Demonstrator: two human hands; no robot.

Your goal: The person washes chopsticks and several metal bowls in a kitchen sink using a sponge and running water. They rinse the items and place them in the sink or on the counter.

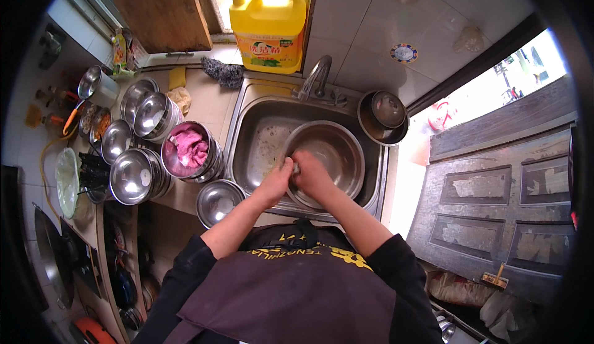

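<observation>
A large stainless steel basin point(332, 144) rests tilted in the sink point(260, 126). Its left rim is between the fingers and thumb of my left hand point(277, 184). My right hand point(311, 172) is at the same part of the rim, its fingers curled and blurred by motion. Between the two hands shows a small greyish bit point(296, 168); whether it is a scrubber or part of the rim cannot be made out. Both hands nearly touch. The curved faucet point(318, 77) stands behind the basin, with no water stream visible.
Stacked steel bowls point(132, 177) crowd the left counter, one holding a pink cloth point(189, 148). A single bowl point(219, 202) sits by the sink's front left corner. Behind are a yellow detergent jug point(267, 33) and dark scouring mesh point(223, 72). Nested pans point(383, 116) stand right.
</observation>
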